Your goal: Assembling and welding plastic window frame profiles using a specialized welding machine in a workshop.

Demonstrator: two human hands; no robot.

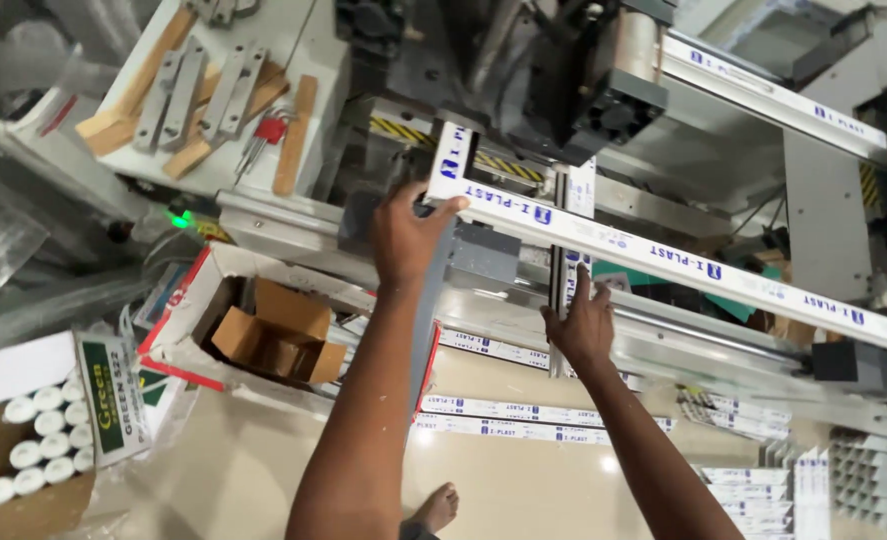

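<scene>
Hands at a white plastic profile (663, 255), whose long axis is seen running from upper left to lower right above both: its near end is gripped by the left hand (408, 235), while a short upright profile piece (569, 250) beneath it is clasped by the right hand (581, 325).

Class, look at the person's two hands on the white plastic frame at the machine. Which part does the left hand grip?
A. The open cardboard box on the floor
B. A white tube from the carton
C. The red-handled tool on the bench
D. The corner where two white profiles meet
D: the left hand closes on the corner of the white frame, while the right hand holds its short upright bar lower down.
</scene>
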